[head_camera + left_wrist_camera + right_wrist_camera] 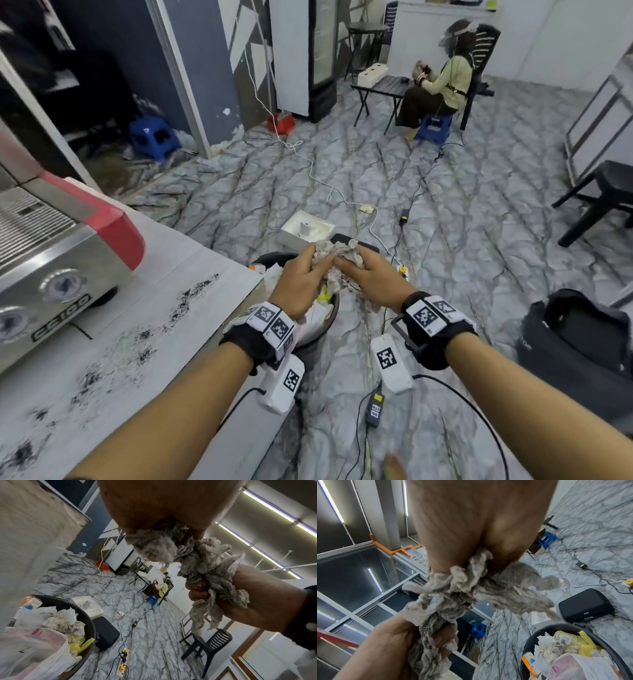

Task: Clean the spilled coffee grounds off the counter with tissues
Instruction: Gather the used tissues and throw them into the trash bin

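Observation:
Both hands grip one crumpled, grey-stained wad of tissues held above the black trash bin beside the counter's end. My left hand clutches its left side, my right hand its right side. In the left wrist view the tissue wad stretches from my left palm to the right hand. In the right wrist view the tissue wad runs down to the left hand. Dark coffee grounds lie scattered over the grey counter.
A steel and red espresso machine stands on the counter at left. The bin holds used tissues, yellow scraps and a plastic bag. Cables, power strips, a black case and a white box lie on the marbled floor. A seated person is far back.

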Action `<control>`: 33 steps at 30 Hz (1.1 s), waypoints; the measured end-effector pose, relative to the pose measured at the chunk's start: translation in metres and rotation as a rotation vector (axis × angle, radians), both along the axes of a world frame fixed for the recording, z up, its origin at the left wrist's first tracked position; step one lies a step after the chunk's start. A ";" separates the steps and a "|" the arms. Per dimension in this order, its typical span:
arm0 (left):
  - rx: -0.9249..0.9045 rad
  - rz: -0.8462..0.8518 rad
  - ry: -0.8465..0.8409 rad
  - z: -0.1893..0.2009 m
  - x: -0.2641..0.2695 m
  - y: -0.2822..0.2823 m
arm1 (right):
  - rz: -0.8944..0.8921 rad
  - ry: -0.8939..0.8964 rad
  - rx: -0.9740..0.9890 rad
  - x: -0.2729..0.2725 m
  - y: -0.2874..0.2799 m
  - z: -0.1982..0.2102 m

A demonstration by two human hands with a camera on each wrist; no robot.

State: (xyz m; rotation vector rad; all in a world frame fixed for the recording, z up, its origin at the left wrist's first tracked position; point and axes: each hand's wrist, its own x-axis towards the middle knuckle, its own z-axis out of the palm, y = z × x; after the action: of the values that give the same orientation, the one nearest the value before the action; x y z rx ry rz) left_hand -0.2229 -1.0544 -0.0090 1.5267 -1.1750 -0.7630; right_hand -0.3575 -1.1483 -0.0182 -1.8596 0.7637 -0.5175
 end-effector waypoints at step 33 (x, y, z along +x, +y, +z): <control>0.112 0.881 0.211 -0.102 0.071 -0.165 | 0.791 0.239 -0.036 0.179 -0.223 -0.078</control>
State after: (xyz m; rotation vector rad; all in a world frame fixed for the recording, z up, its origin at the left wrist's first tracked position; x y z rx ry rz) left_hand -0.1521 -1.2195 -0.1109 1.7836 -0.2292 -0.3670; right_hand -0.1786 -1.3713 -0.0964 -2.0870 0.1184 0.2000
